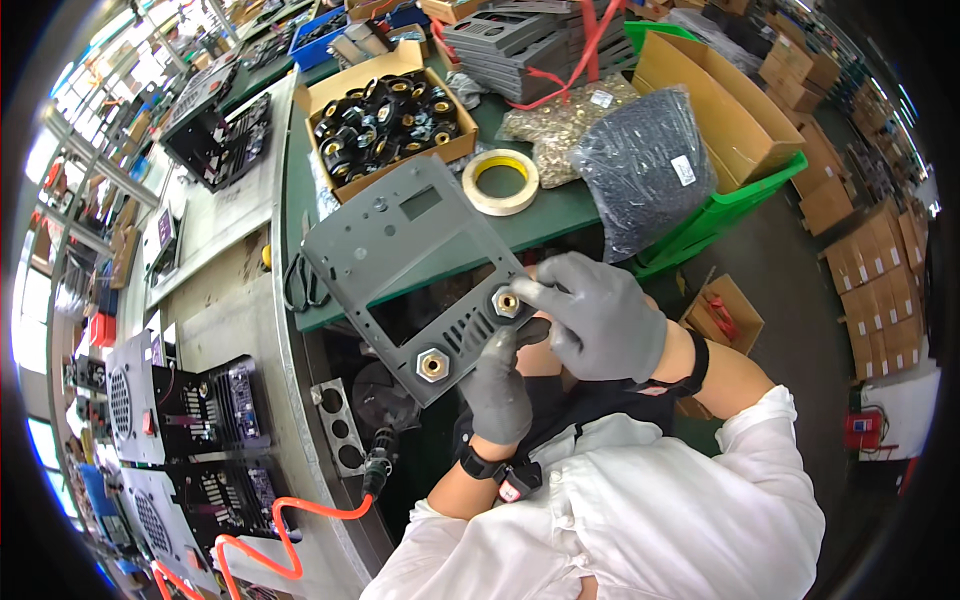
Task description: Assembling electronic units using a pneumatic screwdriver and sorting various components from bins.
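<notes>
A grey metal panel with cut-outs and slots is tilted over the near edge of the green bench. Two brass fittings with silver hex nuts sit in its near end: one hex nut toward the left, another hex nut toward the right. My gloved left hand grips the panel's near edge, its thumb on the face between the nuts. My gloved right hand is closed at the right-hand nut, thumb and forefinger against it. Its other fingers are curled in.
On the bench are a cardboard box of black round fittings, a tape roll, and bags of brass parts and dark parts. Left, a conveyor carries open chassis. A hand tool hangs on an orange hose.
</notes>
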Demonstrator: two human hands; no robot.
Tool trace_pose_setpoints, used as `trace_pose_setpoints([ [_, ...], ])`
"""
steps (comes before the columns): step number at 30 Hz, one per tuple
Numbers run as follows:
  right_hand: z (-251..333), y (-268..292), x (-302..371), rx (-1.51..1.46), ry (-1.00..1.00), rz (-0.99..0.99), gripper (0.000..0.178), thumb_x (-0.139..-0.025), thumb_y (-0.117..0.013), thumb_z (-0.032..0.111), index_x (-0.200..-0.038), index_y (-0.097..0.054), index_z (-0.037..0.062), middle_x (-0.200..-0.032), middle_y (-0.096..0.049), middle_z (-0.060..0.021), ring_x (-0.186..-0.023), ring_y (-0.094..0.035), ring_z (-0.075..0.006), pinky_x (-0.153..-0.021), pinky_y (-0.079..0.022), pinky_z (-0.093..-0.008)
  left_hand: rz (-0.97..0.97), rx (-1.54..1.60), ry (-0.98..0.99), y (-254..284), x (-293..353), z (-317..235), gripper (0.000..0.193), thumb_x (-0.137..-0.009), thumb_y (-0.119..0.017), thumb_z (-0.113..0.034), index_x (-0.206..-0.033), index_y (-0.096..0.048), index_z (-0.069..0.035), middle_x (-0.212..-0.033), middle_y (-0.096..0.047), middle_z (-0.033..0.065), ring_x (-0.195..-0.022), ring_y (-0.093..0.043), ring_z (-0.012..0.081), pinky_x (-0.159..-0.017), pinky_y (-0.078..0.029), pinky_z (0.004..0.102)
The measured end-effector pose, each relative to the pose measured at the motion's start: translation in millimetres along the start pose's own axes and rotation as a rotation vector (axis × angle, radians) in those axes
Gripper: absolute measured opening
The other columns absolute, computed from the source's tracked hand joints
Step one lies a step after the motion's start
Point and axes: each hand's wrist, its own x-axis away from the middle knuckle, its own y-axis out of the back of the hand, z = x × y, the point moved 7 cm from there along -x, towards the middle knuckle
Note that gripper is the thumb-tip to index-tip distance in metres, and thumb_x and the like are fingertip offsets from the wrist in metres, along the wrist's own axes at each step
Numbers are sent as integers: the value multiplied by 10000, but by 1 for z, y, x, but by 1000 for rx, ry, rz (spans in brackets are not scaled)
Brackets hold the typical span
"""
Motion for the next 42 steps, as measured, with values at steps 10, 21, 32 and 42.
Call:
trace_pose_setpoints([
  [10, -5, 8, 4, -212, 2, 17, 377, -641, -589, 84, -1017, -620, 86, -864, -559, -97, -732, -590, -271, -590, -494, -376, -94, -135, -12, 6, 4, 2, 254, -879, -519, -71, -1097, -560, 53, -1062, -609, 128, -907, -616, 170, -798, -488, 277],
  [21, -23, 35, 18, 273, 117, -56, 601, -680, -664, 336, -1210, -522, 90, -1054, -528, -80, -1091, -486, -274, -951, -365, -453, 414, -219, 48, -70, -19, -2, 287, -871, -540, -109, -1114, -545, 45, -1066, -590, 86, -899, -576, 166, -797, -478, 292],
  [32, -247, 256, 61, 779, -666, -234, 536, -842, -603, 409, -1242, -521, 62, -1179, -557, -196, -1079, -531, -373, -926, -435, -427, 425, -700, 166, -115, -46, 65, 647, -854, -649, -254, -1356, -359, 31, -1283, -475, 197, -1137, -535, 274, -918, -458, 346],
  [42, -374, 132, 132, 75, -878, -65, 619, -855, -532, 617, -870, -578, -1, -799, -585, -169, -769, -561, -252, -721, -448, -378, 222, -498, 336, -114, -94, 112, 678, -813, -674, -318, -1330, -409, 32, -1192, -566, 195, -1099, -566, 255, -919, -443, 322],
])
